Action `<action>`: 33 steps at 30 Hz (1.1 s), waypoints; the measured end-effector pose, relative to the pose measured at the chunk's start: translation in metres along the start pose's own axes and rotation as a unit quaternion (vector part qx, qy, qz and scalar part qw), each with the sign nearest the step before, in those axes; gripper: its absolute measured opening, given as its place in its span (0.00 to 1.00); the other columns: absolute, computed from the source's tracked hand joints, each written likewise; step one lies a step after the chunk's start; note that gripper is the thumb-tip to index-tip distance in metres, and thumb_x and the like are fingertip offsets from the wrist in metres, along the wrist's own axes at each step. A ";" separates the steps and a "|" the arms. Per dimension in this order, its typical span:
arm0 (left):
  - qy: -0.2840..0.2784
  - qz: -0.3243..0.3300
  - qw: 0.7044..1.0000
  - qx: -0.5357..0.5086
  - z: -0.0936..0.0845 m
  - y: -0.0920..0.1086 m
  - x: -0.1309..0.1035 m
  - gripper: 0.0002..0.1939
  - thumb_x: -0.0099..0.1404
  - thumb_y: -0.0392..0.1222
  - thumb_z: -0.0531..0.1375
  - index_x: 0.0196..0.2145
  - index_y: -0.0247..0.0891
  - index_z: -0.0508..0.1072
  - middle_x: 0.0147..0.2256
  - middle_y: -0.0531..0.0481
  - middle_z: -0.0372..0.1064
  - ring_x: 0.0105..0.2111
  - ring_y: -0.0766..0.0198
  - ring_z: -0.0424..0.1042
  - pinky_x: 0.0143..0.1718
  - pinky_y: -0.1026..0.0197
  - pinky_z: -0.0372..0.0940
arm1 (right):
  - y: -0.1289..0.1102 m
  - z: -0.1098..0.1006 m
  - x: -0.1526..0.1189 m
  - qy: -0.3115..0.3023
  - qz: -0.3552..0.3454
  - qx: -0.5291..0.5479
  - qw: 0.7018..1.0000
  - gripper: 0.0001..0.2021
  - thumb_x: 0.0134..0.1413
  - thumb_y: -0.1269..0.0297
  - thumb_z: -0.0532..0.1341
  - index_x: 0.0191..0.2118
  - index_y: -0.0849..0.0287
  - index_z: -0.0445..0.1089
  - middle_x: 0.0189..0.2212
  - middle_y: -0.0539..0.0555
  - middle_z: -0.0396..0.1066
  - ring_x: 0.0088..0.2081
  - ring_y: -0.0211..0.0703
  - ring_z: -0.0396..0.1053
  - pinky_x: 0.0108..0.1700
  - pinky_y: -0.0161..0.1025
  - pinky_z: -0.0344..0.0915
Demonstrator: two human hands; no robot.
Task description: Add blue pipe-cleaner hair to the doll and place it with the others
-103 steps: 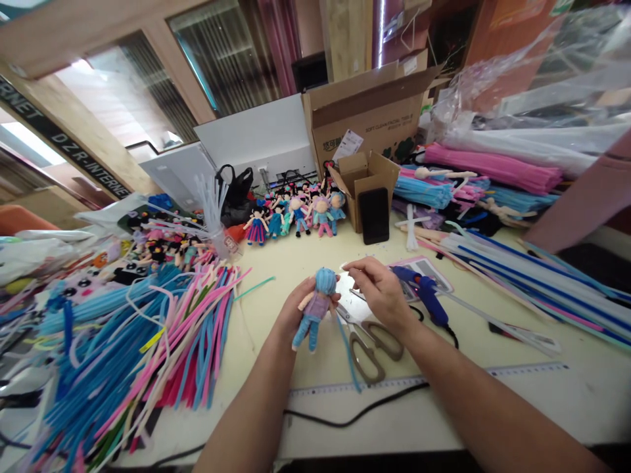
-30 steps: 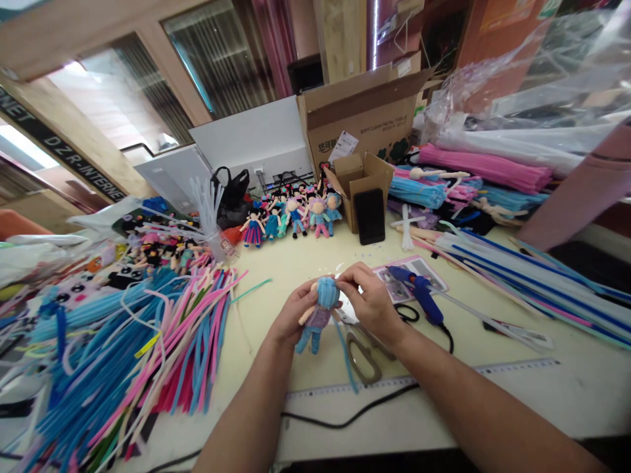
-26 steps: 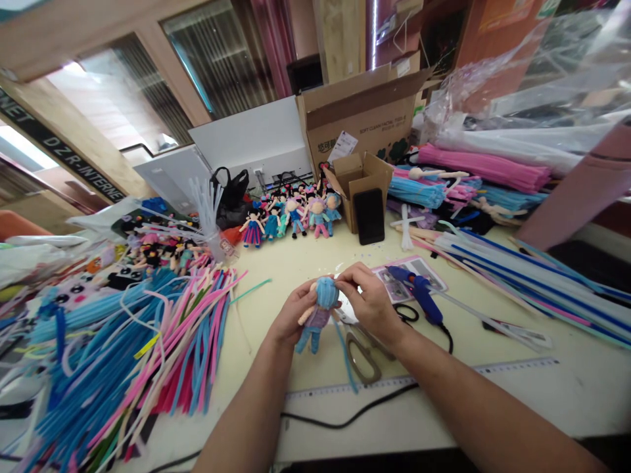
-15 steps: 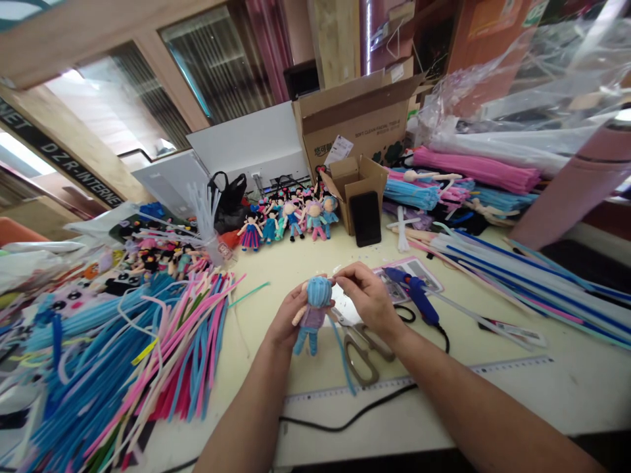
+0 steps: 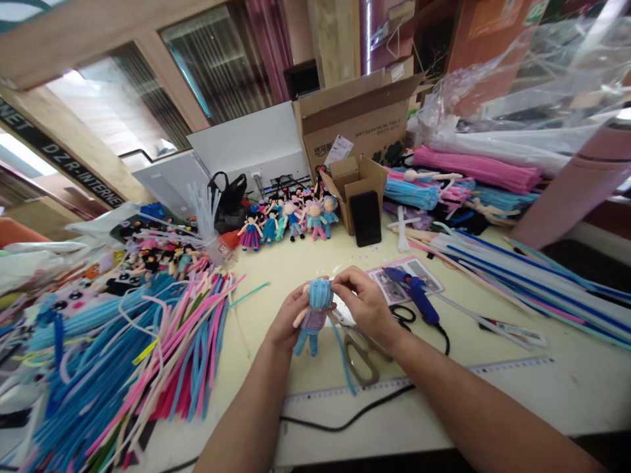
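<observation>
A small doll point(image 5: 313, 322) with light-blue hair, a purple top and blue legs is upright in my left hand point(image 5: 288, 320), whose fingers are closed around its side. The back of its head faces me. My right hand point(image 5: 365, 303) touches the right side of the blue hair with thumb and forefinger pinched together; whatever lies between those fingertips is too small to make out. Under my right hand lie scissors point(image 5: 362, 361), their blades partly hidden. A blue pipe cleaner point(image 5: 344, 355) lies on the table below the doll.
A blue glue gun point(image 5: 419, 299) lies to the right, near a ruler point(image 5: 493, 368) and a black cable point(image 5: 340, 428). Pipe cleaners point(image 5: 113, 355) pile up at left. Finished dolls point(image 5: 290, 220), a phone point(image 5: 365, 219) and cardboard boxes point(image 5: 357, 121) stand behind.
My right hand has moved slightly left, bringing its pinched fingers against the doll's hair. My left hand and the doll have hardly moved.
</observation>
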State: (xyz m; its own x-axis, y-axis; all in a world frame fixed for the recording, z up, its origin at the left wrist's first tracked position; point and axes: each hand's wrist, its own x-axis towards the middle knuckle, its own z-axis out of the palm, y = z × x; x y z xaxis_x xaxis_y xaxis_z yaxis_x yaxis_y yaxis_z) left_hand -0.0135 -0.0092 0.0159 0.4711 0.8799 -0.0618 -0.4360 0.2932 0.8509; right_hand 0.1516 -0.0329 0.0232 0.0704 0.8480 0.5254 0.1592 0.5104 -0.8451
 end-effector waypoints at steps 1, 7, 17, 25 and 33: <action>-0.003 0.001 1.000 0.001 0.000 0.000 0.000 0.22 0.55 0.46 0.66 0.46 0.32 0.74 0.33 0.44 0.76 0.30 0.60 0.75 0.32 0.61 0.70 | 0.000 0.000 0.000 -0.001 0.001 0.003 1.000 0.05 0.56 0.71 0.58 0.29 0.58 0.67 0.28 0.49 0.64 0.31 0.38 0.62 0.34 0.35 0.58; -0.014 0.012 1.000 0.004 -0.002 0.000 0.001 0.23 0.54 0.46 0.66 0.46 0.32 0.74 0.34 0.45 0.76 0.31 0.59 0.75 0.34 0.59 0.70 | 0.003 0.002 0.000 -0.012 0.049 0.058 0.997 0.05 0.56 0.67 0.58 0.29 0.58 0.67 0.28 0.49 0.64 0.32 0.38 0.63 0.35 0.36 0.59; -0.023 0.029 0.999 0.039 -0.007 0.001 0.000 0.25 0.54 0.48 0.66 0.48 0.33 0.73 0.45 0.39 0.73 0.34 0.56 0.75 0.40 0.54 0.70 | -0.003 -0.005 0.008 0.004 0.175 0.229 0.958 0.08 0.46 0.60 0.65 0.31 0.58 0.70 0.24 0.47 0.66 0.27 0.36 0.63 0.31 0.35 0.61; -0.024 0.018 0.999 0.041 -0.003 0.004 0.000 0.24 0.53 0.47 0.67 0.47 0.35 0.74 0.38 0.43 0.76 0.32 0.58 0.76 0.37 0.56 0.70 | 0.005 -0.001 0.002 -0.011 0.099 0.129 0.987 0.07 0.48 0.62 0.65 0.26 0.58 0.69 0.27 0.50 0.66 0.31 0.39 0.64 0.34 0.38 0.62; -0.013 0.031 0.998 0.045 -0.003 0.004 -0.002 0.25 0.54 0.48 0.66 0.48 0.34 0.73 0.44 0.40 0.74 0.33 0.58 0.76 0.37 0.58 0.70 | -0.005 -0.002 0.006 -0.015 0.162 0.184 0.969 0.11 0.49 0.55 0.63 0.26 0.58 0.68 0.21 0.46 0.63 0.25 0.36 0.60 0.29 0.35 0.59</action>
State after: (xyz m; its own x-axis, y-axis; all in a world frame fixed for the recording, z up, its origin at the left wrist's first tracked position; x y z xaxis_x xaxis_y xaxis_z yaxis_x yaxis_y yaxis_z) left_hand -0.0185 -0.0091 0.0176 0.4651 0.8852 0.0053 -0.3943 0.2019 0.8965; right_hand 0.1537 -0.0303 0.0310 0.0278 0.9731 0.2288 -0.2295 0.2290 -0.9460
